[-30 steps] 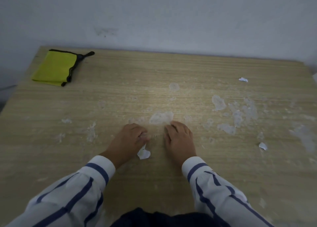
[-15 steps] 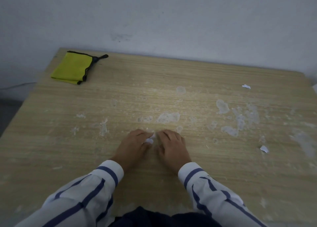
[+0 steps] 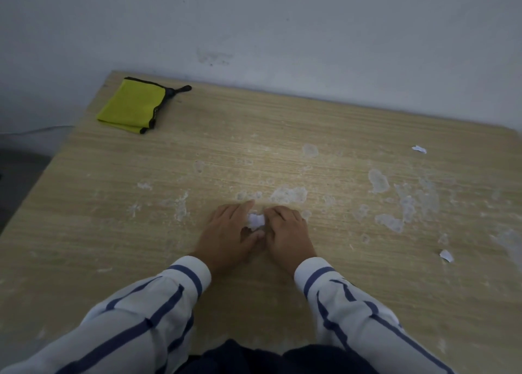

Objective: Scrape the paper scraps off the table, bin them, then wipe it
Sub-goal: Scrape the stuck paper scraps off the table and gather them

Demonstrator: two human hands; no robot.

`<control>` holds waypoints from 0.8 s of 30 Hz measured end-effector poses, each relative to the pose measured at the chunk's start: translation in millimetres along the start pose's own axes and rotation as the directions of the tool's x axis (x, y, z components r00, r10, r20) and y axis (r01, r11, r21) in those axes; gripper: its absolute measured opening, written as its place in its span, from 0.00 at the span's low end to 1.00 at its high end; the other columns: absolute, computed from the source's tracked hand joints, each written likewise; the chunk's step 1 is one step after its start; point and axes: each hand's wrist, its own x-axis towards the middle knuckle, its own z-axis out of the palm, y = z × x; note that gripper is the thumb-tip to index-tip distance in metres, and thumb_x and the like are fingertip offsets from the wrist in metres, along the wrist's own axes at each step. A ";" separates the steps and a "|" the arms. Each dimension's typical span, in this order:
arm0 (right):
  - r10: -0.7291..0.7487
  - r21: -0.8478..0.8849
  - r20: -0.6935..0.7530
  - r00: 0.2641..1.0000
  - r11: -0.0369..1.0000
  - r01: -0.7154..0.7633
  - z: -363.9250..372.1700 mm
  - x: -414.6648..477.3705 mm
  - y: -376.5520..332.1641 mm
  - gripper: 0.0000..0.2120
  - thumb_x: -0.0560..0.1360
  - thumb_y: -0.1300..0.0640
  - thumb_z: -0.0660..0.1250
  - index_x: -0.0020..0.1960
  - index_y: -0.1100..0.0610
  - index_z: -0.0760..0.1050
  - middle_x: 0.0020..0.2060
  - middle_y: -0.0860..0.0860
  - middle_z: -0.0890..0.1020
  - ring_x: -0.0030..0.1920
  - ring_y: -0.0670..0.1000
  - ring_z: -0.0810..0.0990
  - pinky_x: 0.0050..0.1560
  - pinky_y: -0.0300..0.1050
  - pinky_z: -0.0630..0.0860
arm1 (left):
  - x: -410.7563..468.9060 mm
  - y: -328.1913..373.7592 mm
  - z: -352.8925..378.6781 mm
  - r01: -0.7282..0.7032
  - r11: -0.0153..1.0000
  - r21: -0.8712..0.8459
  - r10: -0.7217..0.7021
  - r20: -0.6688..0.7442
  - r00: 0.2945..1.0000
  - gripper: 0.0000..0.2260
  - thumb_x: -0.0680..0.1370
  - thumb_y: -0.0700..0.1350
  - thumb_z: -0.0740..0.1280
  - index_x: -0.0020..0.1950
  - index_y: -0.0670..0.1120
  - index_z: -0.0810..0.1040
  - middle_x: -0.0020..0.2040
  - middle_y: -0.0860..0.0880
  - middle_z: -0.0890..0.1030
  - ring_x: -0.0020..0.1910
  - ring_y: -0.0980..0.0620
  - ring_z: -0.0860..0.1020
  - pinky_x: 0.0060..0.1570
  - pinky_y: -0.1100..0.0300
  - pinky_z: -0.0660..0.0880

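Left hand (image 3: 230, 234) and right hand (image 3: 288, 234) around a white paper scrap (image 3: 256, 220) on the table (image 3: 113, 204).

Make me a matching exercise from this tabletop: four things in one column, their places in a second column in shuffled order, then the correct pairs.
Things
1. folded yellow cloth with black trim
2. crumpled white paper scrap
3. small white paper scrap with a curled edge
4. small flat white paper scrap

Places
A. near the table's right edge, level with the wrists
B. far left corner of the wooden table
C. far right, near the wall
D. between the left hand and right hand

Pairs: 1-B, 2-D, 3-A, 4-C
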 end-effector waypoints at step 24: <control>-0.015 -0.127 -0.078 0.997 0.992 0.005 -31.9 146.9 23.8 0.13 0.77 0.54 0.58 0.55 0.62 0.74 0.54 0.57 0.76 0.55 0.56 0.71 0.56 0.48 0.67 | 33.2 -23.1 1.2 0.094 0.995 0.020 -0.089 -0.175 0.980 0.25 0.79 0.53 0.46 0.64 0.45 0.76 0.67 0.46 0.72 0.69 0.46 0.65 0.68 0.50 0.59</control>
